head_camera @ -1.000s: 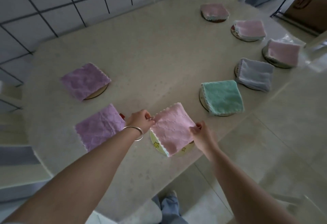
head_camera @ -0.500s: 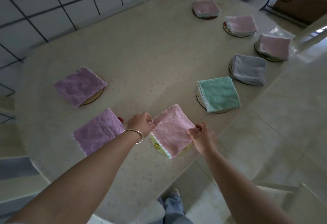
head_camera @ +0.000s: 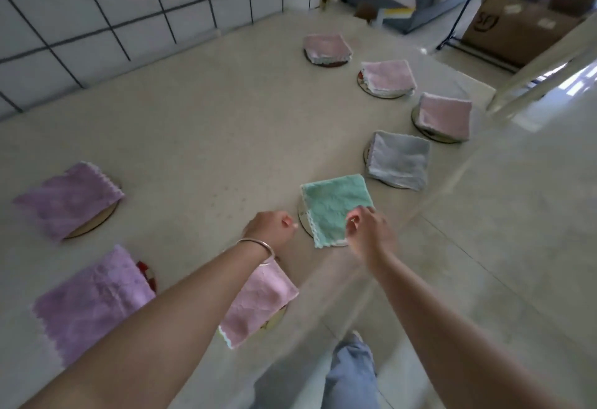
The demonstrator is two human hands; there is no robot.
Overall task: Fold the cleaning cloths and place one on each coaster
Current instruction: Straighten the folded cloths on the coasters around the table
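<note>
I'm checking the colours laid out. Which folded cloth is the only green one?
The green cloth, on the coaster beside the right hand. The others are pink, purple or grey.

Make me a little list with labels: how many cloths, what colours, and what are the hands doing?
cloths: eight folded, each on a coaster, on the table
colours: two purple, four pink, one grey, one green
green cloth: lies between the two hands
left hand: fingers curled, holding nothing, beside the green cloth
right hand: over the green cloth's near right corner; whether it touches is unclear
nearest pink cloth: on its coaster, partly under the left forearm
grey cloth: beyond the green one
</note>
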